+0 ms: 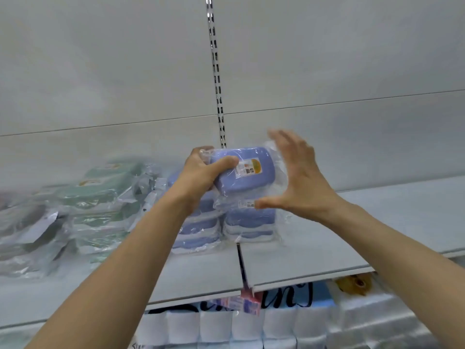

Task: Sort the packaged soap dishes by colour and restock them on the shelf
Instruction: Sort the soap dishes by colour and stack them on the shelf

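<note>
Above the blue stacks (241,222) on the shelf (327,250), the left hand (201,175) grips a tilted blue dish (241,172) while the right hand (302,177) hovers open beside it; set down crooked, its slippery wrap could topple the stack.

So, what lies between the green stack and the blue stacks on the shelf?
In the head view, crumpled clear wrap fills the gap between the green stack and the blue stacks; bare shelf shows only farther right.
</note>
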{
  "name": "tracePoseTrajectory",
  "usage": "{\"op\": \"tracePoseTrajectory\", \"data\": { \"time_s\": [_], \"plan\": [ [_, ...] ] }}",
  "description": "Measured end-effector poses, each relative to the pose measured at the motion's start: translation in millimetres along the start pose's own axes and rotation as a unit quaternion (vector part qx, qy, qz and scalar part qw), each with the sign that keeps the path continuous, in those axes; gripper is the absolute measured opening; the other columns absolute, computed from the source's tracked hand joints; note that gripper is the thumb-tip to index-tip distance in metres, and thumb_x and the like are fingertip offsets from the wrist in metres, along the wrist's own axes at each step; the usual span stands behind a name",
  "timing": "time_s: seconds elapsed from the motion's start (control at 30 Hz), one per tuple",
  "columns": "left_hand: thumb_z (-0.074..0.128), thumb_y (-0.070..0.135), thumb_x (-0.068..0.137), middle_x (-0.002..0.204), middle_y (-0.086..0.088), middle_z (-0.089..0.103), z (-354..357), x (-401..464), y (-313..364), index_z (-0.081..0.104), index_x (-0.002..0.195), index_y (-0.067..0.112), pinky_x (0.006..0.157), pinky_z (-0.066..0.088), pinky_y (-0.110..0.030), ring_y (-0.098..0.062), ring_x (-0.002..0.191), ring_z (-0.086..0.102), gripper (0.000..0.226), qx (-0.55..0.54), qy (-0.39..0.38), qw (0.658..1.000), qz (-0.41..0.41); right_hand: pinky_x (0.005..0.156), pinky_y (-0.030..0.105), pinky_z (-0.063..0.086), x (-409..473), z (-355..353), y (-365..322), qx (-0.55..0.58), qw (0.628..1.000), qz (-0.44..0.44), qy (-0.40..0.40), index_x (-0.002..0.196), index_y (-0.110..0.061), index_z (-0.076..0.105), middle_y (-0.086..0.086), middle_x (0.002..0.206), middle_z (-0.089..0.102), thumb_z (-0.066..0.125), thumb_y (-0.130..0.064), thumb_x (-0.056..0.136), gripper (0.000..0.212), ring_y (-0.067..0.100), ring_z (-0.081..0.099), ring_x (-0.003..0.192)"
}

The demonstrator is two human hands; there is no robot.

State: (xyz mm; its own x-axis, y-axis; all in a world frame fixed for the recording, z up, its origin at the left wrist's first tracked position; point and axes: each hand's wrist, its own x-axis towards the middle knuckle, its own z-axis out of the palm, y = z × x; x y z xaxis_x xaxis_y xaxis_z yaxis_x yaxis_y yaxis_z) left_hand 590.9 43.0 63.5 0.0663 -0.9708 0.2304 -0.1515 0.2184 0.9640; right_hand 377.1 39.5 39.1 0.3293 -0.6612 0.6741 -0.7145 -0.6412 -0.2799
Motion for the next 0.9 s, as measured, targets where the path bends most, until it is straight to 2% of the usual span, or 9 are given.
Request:
{"op": "tracePoseTrajectory", "data": {
  "time_s": [0.1,0.17,0.23,0.3,0.4,0.5,0.63,0.8,0.9],
  "plan": [
    [0.070,0.027,0.088,0.085,-0.004,0.069,-0.2,-6.3,4.0,0.065,0.117,0.004,0.057,0.051,-0.023,-0.015,0.069,0.063,0.037,-0.044,-0.101,0.993,-0.033,0.106,0.041,0.035,8.7,7.8,-6.5,-0.076,0.991,-0.097,-0.058,0.151,-0.035,0.017,0.000,0.151,0.026,0.080,-0.050,0.059,0.113,0.023,0.025,0.136],
    [0.060,0.041,0.095,0.104,-0.002,0.066,-7.1,-9.3,4.7,0.048,0.135,0.009,0.068,0.054,-0.028,-0.017,0.086,0.067,0.052,-0.009,-0.057,0.998,-0.035,0.087,0.037,0.047,11.8,12.3,-9.1,-0.049,0.993,-0.069,-0.078,0.148,-0.037,0.023,-0.005,0.137,0.037,0.079,-0.043,0.063,0.102,0.019,0.035,0.120],
    [0.055,0.054,0.094,0.121,0.003,0.056,-25.1,-12.4,-4.9,0.031,0.145,0.022,0.079,0.051,-0.029,-0.016,0.107,0.060,0.064,0.121,0.043,0.991,0.022,0.079,0.038,0.050,13.7,14.5,-3.0,-0.041,0.996,-0.021,-0.076,0.142,-0.035,0.026,-0.007,0.130,0.040,0.079,-0.042,0.064,0.095,0.017,0.038,0.111],
    [0.058,0.060,0.089,0.130,0.006,0.051,-48.3,-17.7,-24.2,0.037,0.143,0.027,0.090,0.046,-0.032,-0.015,0.119,0.051,0.067,0.286,0.085,0.950,0.092,0.081,0.039,0.051,17.2,18.0,7.0,-0.061,0.993,0.016,-0.100,0.138,-0.034,0.027,-0.008,0.129,0.040,0.079,-0.045,0.065,0.091,0.015,0.038,0.111],
    [0.073,0.058,0.077,0.129,0.011,0.052,-72.8,-25.4,-52.5,0.056,0.127,0.034,0.105,0.037,-0.040,-0.017,0.126,0.042,0.057,0.442,0.027,0.892,0.091,0.084,0.035,0.047,21.9,34.4,16.0,-0.061,0.981,0.024,-0.180,0.140,-0.037,0.028,-0.012,0.132,0.036,0.078,-0.047,0.068,0.088,0.013,0.034,0.118],
    [0.080,0.045,0.074,0.126,0.017,0.052,-81.3,-25.8,-70.6,0.058,0.121,0.042,0.101,0.037,-0.035,-0.015,0.123,0.040,0.052,0.481,0.000,0.871,0.099,0.091,0.036,0.044,22.4,52.5,21.2,-0.091,0.967,0.032,-0.237,0.142,-0.037,0.031,-0.013,0.145,0.029,0.074,-0.049,0.073,0.082,0.014,0.026,0.129],
    [0.077,0.039,0.079,0.125,0.014,0.055,-85.3,-16.5,-73.5,0.060,0.123,0.038,0.099,0.038,-0.034,-0.016,0.122,0.043,0.047,0.488,0.036,0.865,0.112,0.097,0.038,0.042,23.7,64.6,24.7,-0.084,0.969,0.035,-0.231,0.147,-0.036,0.028,-0.009,0.147,0.030,0.071,-0.050,0.077,0.083,0.018,0.024,0.131],
    [0.071,0.043,0.084,0.131,0.011,0.055,-79.5,-15.2,-74.2,0.056,0.129,0.035,0.101,0.037,-0.035,-0.018,0.121,0.047,0.048,0.549,0.031,0.827,0.113,0.107,0.047,0.031,17.7,66.4,27.3,-0.159,0.951,0.006,-0.264,0.151,-0.035,0.011,-0.007,0.155,0.017,0.063,-0.067,0.075,0.098,0.020,0.015,0.141],
    [0.065,0.054,0.085,0.132,0.009,0.054,-73.4,-16.7,-68.7,0.054,0.131,0.032,0.103,0.031,-0.034,-0.019,0.124,0.046,0.052,0.598,0.028,0.793,0.117,0.116,0.054,0.013,14.8,65.6,27.4,-0.180,0.949,0.004,-0.260,0.152,-0.034,0.005,-0.004,0.159,0.008,0.061,-0.070,0.075,0.102,0.019,0.006,0.145]
  ]
}}
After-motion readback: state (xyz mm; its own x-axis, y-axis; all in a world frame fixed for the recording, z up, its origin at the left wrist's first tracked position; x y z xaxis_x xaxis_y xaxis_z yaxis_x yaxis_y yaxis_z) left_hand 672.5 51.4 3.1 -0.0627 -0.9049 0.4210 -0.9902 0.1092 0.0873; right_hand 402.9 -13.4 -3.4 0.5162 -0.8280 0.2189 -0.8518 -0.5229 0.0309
